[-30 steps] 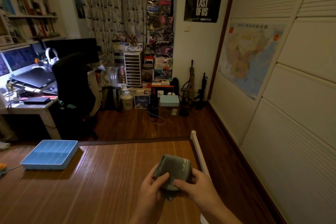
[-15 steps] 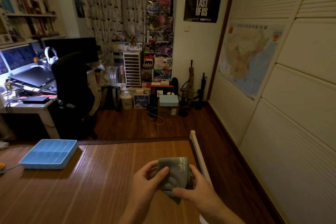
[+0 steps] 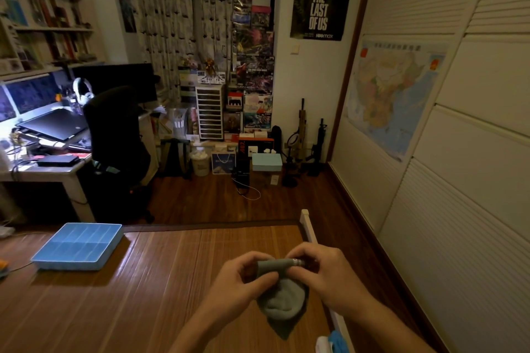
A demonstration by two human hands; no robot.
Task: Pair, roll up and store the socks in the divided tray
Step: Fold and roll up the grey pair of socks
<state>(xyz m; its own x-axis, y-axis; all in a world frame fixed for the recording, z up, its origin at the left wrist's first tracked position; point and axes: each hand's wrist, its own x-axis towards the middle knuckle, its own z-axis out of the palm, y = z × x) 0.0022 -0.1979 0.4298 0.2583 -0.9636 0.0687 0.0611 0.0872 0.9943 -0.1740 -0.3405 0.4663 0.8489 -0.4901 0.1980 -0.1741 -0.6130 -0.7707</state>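
Note:
A grey sock bundle (image 3: 282, 299) hangs in the air above the bamboo mat (image 3: 160, 275), low in the middle of the view. My left hand (image 3: 238, 278) pinches its upper left edge and my right hand (image 3: 324, 269) grips the cuff on the right, stretching the opening between them. The rounded, rolled part bulges below my fingers. The blue divided tray (image 3: 61, 262) lies on the mat far to the left, its compartments showing nothing inside.
A white bed rail (image 3: 308, 226) runs along the mat's right edge, with wooden floor beyond. Some white and blue fabric (image 3: 332, 342) peeks in at the bottom. A black chair (image 3: 114, 140) and a desk (image 3: 43, 172) stand behind the tray. Panelled wardrobe doors fill the right.
My hands have risen over the sock and pulled its cuff wide apart. The flat folded sock now bulges as a rounded roll below my fingers.

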